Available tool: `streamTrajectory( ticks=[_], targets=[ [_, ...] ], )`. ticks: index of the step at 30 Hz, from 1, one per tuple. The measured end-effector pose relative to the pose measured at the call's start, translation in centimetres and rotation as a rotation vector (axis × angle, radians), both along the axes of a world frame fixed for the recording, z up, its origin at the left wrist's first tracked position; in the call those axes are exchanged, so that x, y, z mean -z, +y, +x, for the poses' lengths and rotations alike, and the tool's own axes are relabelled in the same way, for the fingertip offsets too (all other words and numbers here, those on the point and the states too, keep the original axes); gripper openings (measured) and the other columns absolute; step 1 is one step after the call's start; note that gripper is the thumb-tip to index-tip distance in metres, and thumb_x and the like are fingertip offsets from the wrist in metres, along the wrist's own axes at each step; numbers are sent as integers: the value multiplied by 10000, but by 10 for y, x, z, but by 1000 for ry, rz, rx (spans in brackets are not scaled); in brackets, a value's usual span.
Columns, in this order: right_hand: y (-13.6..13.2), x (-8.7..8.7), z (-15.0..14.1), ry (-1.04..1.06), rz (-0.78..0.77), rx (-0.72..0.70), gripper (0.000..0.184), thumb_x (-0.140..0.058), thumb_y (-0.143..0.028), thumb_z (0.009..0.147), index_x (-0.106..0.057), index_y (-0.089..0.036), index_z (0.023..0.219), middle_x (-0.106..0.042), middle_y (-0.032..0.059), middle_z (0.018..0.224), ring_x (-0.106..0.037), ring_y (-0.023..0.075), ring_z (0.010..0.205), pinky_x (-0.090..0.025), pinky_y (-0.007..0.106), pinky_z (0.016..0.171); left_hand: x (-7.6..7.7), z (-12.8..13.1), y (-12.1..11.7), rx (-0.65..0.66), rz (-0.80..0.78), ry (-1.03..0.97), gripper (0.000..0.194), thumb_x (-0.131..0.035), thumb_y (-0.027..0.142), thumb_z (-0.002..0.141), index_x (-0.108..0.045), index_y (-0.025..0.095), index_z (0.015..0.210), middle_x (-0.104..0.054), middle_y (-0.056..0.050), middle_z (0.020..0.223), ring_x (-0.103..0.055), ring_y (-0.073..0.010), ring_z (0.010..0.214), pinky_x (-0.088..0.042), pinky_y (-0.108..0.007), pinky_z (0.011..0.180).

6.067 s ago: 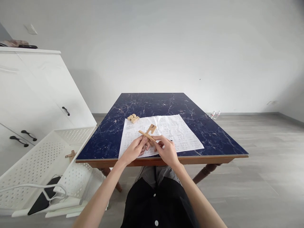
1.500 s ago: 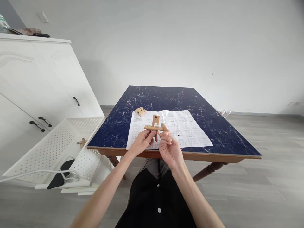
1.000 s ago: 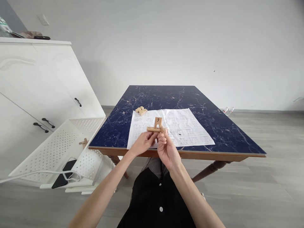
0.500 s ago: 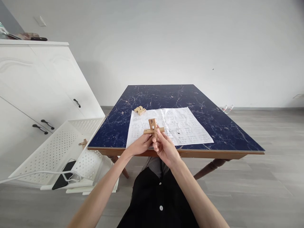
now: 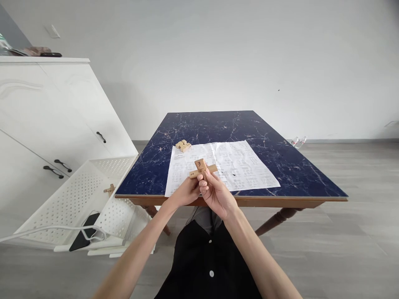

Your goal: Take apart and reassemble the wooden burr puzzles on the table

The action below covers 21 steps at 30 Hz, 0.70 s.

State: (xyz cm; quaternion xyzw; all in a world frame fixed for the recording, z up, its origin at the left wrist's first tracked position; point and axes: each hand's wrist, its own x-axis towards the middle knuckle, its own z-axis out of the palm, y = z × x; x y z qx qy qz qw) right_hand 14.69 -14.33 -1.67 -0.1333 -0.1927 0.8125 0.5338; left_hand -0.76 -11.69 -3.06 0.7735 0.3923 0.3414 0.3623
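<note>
A plain grey wall (image 5: pixel 187 62) is standing beyond the printed sheet (image 5: pixel 252 166), our landmark, and a grey floor (image 5: pixel 336 182) is stretching away to its right; beneath the sheet we are seeing a dark blue desk (image 5: pixel 212 124) with white veins, its top looking hard and smooth. Over the near part of the sheet, the wooden assembly (image 5: pixel 202 167) is being held up, a marked block (image 5: pixel 199 163) standing tilted across a bar (image 5: pixel 212 169); the right hand (image 5: pixel 220 197) is grasping it near the crossing between thumb and curled fingers, while the left hand (image 5: pixel 186 193) is apparently gripping it from below, its fingertips being mostly hidden from us.

We are judging the wood to be light, stiff and not very slippery; nothing about it is looking fragile, though the joint may be loose, so we are favouring a hold on the flat faces close to the crossing rather than on the jutting ends.

The sheet itself is lying creased and thin, probably sliding easily; at its far left corner a cluster of wooden blocks (image 5: pixel 183 145) is sitting; to the left of the sheet a white perforated basket (image 5: pixel 56 207) is holding another wooden piece (image 5: pixel 109 190), and beyond that basket a white cabinet (image 5: pixel 56 99) is lining the wall.
</note>
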Motion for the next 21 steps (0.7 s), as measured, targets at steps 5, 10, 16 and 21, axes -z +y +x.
streamTrajectory(
  ticks=[5,10,16,21],
  targets=[
    [-3,-3,-3,141,-94,-9,111,-723,-131,1024,-668,-220,1060,-658,-32,847,-597,28,582,-540,40,494,-2,3,-2,1,2,1,141,-597,332,988,-663,210,1013,-745,-88,1042,-710,-297,1001,-585,-397,916],
    [-2,-4,-2,118,-47,-18,57,-623,-198,1092,-671,-212,1120,-685,-20,829,-579,36,540,-542,67,476,-7,4,-3,8,-6,11,130,-593,313,973,-667,206,974,-732,-74,932,-705,-295,936,-587,-396,877],
    [10,-6,2,-73,89,-28,238,-743,-382,1045,-635,-199,938,-725,-21,719,-598,65,451,-505,120,396,-15,3,-3,6,-16,1,131,-600,275,940,-694,202,996,-728,-78,977,-691,-266,941,-575,-394,919],
    [25,-18,22,-305,186,-95,419,-841,-530,943,-614,-192,843,-672,-39,572,-523,65,340,-356,124,281,-30,4,2,51,-134,-1,263,-569,419,1048,-699,210,956,-688,-50,859,-628,-194,713,-539,-325,720]
  ],
)
